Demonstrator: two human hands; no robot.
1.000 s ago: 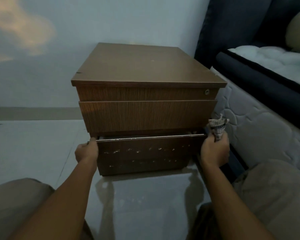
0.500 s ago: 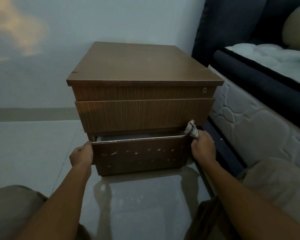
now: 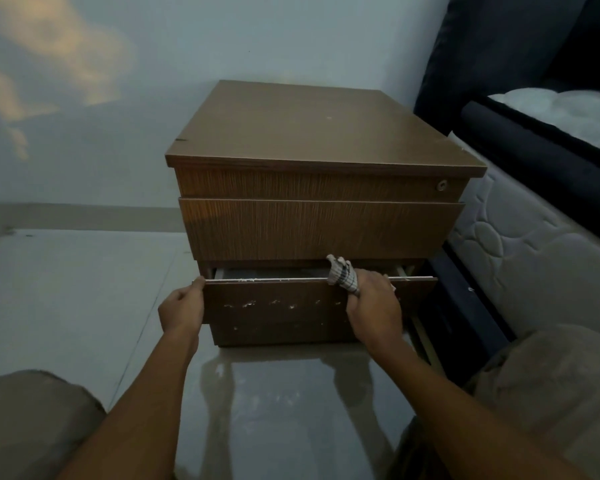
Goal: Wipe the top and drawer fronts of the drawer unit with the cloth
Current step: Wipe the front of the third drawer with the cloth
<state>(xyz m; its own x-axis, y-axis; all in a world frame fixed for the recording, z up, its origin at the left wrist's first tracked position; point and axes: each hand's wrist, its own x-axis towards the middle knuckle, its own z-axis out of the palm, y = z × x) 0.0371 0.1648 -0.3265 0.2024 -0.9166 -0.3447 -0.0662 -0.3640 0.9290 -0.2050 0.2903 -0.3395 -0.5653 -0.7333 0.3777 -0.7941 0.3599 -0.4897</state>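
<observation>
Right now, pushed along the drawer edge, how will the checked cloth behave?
Probably floppy and light: the cloth bunches into a wad in the right hand. It may snag on the chipped top edge of the bottom drawer.

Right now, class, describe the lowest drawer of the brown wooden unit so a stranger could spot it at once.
Find the brown wooden drawer unit beside the quilted white mattress. Its lowest drawer sits at floor level under two shut fronts. Unlike them, it is pulled open, darker and flecked with pale marks.

glossy floor [image 3: 66, 289], drawer unit [image 3: 319, 133] on it
</observation>
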